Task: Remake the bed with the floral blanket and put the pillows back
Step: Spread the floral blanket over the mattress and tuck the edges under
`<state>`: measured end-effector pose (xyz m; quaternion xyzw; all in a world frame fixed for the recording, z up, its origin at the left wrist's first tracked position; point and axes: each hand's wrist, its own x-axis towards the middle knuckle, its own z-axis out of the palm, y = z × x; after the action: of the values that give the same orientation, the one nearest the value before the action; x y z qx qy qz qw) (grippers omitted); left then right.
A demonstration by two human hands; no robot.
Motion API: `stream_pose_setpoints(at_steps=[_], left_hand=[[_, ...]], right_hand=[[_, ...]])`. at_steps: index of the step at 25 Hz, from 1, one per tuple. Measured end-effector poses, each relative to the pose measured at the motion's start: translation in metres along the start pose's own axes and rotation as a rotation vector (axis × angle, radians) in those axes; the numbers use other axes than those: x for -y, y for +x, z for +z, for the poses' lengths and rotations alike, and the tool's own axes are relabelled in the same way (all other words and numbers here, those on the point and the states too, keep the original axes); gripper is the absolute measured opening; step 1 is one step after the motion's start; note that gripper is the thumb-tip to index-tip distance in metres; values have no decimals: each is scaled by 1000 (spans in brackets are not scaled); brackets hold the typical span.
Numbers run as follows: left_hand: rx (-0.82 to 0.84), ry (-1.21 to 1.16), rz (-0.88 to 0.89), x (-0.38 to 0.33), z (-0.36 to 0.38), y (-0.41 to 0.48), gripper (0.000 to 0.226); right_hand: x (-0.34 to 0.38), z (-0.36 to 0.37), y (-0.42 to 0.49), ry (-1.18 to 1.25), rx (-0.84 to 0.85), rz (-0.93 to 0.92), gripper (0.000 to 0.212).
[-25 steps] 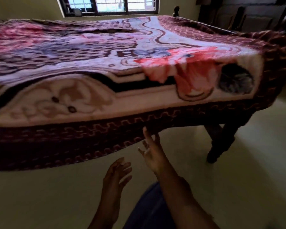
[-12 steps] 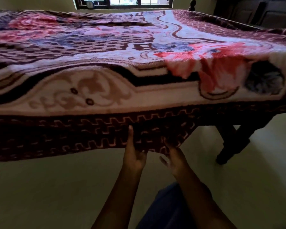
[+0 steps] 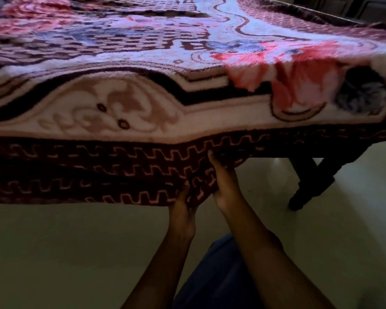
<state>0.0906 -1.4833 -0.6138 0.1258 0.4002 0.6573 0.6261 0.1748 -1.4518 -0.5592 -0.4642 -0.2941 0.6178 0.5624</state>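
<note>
- My left hand (image 3: pixel 182 207) grips the bottom hem of the floral blanket (image 3: pixel 143 63) from below. The fingertips are buried in a bunched fold, so I cannot tell exactly how they lie.
- My right hand (image 3: pixel 223 186) is just beside it, a little higher. Its fingers are curled into the same gathered fold and pinch the thick cloth.
- Between my hands the fabric puckers into a soft ridge, and to either side the hem hangs in a loose wave.
- The border I hold is deep maroon plush with rows of pale zigzag lines.
- Above it runs a cream band with tan scrollwork and a curving dark stripe. Beyond that the pile is fuzzy, with pink and red flowers, blue-grey patches and a checked maroon field.
- The blanket lies spread over the bed top, its near edge draping down toward me.
- At right a dark turned wooden bed leg (image 3: pixel 308 184) stands on the floor (image 3: pixel 54 253), which is smooth, pale and faintly glossy.
- Dark blue clothing (image 3: pixel 216 275) shows between my forearms.
</note>
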Motion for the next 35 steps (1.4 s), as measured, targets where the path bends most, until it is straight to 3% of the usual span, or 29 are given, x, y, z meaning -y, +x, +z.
stream_pose_setpoints(at_steps=[3,5,6,7,9,11,14,18,21,24,27,31,35], left_hand=[[-36,243,-159,-27,0,-18,38],[70,748,-349,-55,-2,-41,43],[109,927,-370,-68,1,-51,47],[119,961,-284,-79,8,-57,42],[156,680,4,-93,31,-62,24],[227,306,98,-98,56,-54,30],[168,17,47,-91,72,-47,40],[116,-382,-89,-88,75,-41,58],[168,-412,-114,-91,71,-31,72],[222,-380,-120,-94,63,-24,74],[285,-403,-120,-100,61,-23,69],[362,-417,-88,-114,68,-23,63],[406,-419,-91,-117,71,-23,58]], right_hand=[[2,-8,6,-149,-130,-24,57],[3,-17,5,-250,-114,-14,58],[4,-18,6,-290,-112,-10,58],[5,-18,8,-315,-116,-10,59],[5,-14,8,-351,-133,-34,64],[3,-13,6,-410,-145,-77,65],[1,-12,3,-429,-192,-43,60],[0,-3,-1,-238,-295,-42,46],[1,-3,-4,18,-320,-98,58],[7,3,-9,178,-248,-119,45],[20,10,-15,424,-69,-114,25],[38,20,-29,827,200,-51,25],[51,52,-5,890,122,-64,28]])
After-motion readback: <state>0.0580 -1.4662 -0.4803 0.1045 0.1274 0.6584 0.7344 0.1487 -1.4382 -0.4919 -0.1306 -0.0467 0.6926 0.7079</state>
